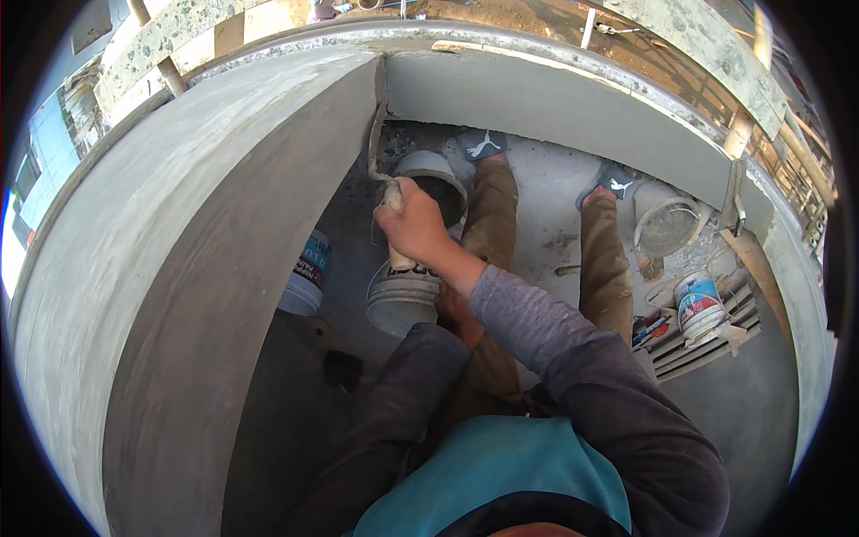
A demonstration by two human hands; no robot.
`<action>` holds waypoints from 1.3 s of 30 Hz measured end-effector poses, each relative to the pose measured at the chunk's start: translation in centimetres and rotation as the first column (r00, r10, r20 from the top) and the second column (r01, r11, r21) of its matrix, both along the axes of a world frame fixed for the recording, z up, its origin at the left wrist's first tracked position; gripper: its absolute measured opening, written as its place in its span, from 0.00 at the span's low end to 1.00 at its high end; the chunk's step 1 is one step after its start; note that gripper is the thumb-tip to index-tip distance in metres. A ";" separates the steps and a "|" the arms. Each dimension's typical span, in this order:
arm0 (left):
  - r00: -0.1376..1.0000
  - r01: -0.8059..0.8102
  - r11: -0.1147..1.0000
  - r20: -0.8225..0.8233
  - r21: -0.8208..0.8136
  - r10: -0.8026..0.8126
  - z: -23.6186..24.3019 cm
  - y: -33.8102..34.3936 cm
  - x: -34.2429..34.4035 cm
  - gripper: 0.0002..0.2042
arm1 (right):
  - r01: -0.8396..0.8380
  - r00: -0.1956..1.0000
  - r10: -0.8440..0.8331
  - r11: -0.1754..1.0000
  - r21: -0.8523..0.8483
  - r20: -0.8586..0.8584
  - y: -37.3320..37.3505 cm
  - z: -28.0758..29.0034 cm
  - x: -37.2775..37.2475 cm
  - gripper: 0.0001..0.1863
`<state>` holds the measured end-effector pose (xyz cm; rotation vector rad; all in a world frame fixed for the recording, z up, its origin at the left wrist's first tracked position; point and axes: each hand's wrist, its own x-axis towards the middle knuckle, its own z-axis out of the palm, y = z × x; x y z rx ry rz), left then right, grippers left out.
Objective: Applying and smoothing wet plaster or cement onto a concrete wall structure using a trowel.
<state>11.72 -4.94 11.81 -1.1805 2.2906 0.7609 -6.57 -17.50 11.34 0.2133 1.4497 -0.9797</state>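
My right hand is closed around the handle of a trowel. The thin blade is seen nearly edge-on, upright in the corner where two grey plastered walls meet. Below that hand stands a pale printed bucket, smeared with plaster. My left hand is low beside this bucket and my leg, partly covered by my right forearm. Its fingers are hidden, so I cannot tell whether it grips the bucket. Just beyond my right hand a grey bucket stands against my shin.
A blue-and-white paint bucket stands at the foot of the left wall. To the right are a tilted grey bucket, a smaller paint bucket and stacked strips. A low wall curves across the far side.
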 end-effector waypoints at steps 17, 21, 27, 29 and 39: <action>0.937 -0.072 0.988 0.350 0.138 0.020 1.9 -2.3 -2.7 0.25 | 0.146 0.926 -0.196 0.974 -0.174 -0.323 0.8 -0.6 -1.7 0.28; 0.887 -0.063 0.968 0.458 0.242 -0.057 2.6 -2.6 -3.7 0.34 | 0.141 0.929 -0.154 0.988 -0.063 -0.335 0.0 -2.3 -1.9 0.28; 0.882 -0.136 0.951 0.471 0.278 -0.012 2.5 -2.7 -4.5 0.33 | 0.045 0.839 -0.133 0.983 -0.177 -0.527 0.3 -1.9 -2.4 0.28; 0.870 -0.174 0.949 0.492 0.262 0.023 2.8 -3.0 -4.7 0.33 | 0.192 0.907 -0.295 0.925 -0.327 -0.301 1.8 -0.1 -2.5 0.26; 0.880 -0.259 0.955 0.441 0.142 0.173 4.8 1.3 -9.2 0.35 | 0.202 0.793 -0.218 0.975 -0.093 -0.568 13.3 -3.3 -3.2 0.17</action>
